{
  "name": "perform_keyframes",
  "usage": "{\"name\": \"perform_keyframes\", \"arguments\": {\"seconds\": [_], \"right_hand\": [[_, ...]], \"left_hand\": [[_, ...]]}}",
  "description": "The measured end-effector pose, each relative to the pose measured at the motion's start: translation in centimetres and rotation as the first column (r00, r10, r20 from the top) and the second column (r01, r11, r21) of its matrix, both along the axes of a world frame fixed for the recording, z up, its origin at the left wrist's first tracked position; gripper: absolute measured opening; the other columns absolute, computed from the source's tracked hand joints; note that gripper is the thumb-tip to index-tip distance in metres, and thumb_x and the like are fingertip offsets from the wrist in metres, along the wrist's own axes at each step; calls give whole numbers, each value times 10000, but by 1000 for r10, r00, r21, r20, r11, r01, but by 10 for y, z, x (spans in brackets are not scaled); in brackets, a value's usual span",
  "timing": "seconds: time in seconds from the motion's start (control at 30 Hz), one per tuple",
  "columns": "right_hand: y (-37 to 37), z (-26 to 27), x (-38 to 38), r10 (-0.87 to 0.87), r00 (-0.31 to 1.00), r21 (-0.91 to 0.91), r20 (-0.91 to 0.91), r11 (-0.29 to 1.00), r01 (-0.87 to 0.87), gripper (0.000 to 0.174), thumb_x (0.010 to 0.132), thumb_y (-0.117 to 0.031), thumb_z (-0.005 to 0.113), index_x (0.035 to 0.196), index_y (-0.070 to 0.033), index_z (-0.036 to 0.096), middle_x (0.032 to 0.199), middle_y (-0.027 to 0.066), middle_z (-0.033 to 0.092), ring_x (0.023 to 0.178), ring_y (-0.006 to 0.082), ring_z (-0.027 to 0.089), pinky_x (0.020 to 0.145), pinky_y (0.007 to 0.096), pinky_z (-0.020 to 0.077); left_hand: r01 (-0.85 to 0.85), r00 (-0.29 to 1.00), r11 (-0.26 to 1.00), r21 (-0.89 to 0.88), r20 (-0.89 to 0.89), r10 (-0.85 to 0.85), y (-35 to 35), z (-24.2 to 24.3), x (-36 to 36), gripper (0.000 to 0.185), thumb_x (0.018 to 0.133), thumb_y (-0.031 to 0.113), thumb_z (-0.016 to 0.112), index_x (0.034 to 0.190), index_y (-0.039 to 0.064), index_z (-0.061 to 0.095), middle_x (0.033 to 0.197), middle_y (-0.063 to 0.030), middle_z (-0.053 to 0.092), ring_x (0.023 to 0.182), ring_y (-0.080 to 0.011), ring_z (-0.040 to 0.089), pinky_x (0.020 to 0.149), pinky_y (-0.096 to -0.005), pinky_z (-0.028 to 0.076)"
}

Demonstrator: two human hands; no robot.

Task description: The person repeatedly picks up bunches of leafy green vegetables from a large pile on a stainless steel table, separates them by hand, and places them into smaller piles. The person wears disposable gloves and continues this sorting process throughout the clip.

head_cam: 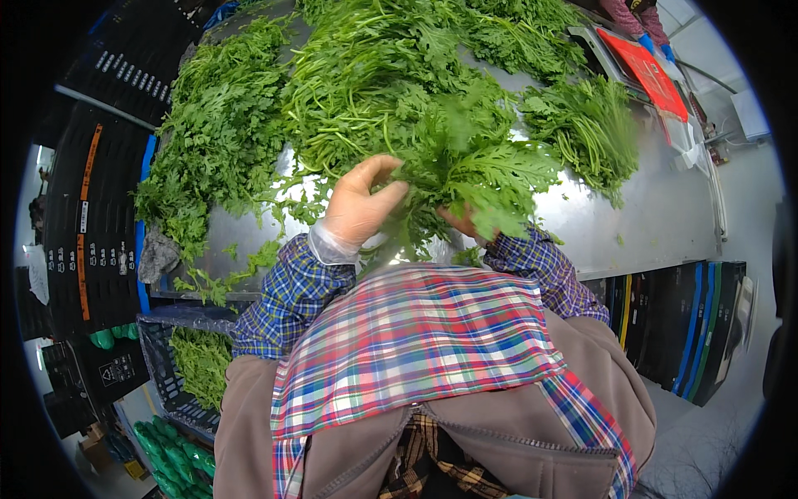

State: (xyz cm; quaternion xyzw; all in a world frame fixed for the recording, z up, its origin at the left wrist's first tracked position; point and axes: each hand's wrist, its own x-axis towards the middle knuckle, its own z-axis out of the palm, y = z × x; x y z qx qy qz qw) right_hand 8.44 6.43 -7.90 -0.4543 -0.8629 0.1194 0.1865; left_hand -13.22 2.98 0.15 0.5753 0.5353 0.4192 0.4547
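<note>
A loose bunch of leafy greens with lobed leaves (492, 171) is held up over the metal table, close in front of my checked apron. My right hand (464, 218), largely hidden under the leaves, grips this bunch. At its left side is my left hand (368, 199) in a thin clear glove, thumb and fingers curled apart at the edge of the leaves; nothing shows between them. Behind both hands lies a big heap of the same greens (349, 93), stems towards the left. Another pile (218, 118) covers the table's left part, and a smaller bunch (586, 131) lies on the right.
Loose leaves litter the metal table (648, 218). A grey cloth (158, 254) lies at its left corner. Below stands a crate (181, 380) holding greens. Black crates (100, 218) are stacked at left, others (673, 324) at lower right. A co-worker's blue-gloved hands (656, 47) are near a red sheet (648, 75).
</note>
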Motion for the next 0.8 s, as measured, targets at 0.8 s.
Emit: {"name": "perform_keyframes", "arguments": {"seconds": [0.8], "right_hand": [[11, -10, -15, 119, 938, -514, -325, 810, -281, 357, 802, -126, 596, 1153, -73, 566, 1027, 135, 630, 932, 271, 604, 833, 346, 481]], "left_hand": [[-21, 971, 999, 42, 239, 10, -7, 14, -2, 200, 826, 114, 600, 1006, 27, 603, 947, -29, 580, 863, -121, 525, 786, -257, 417]]}}
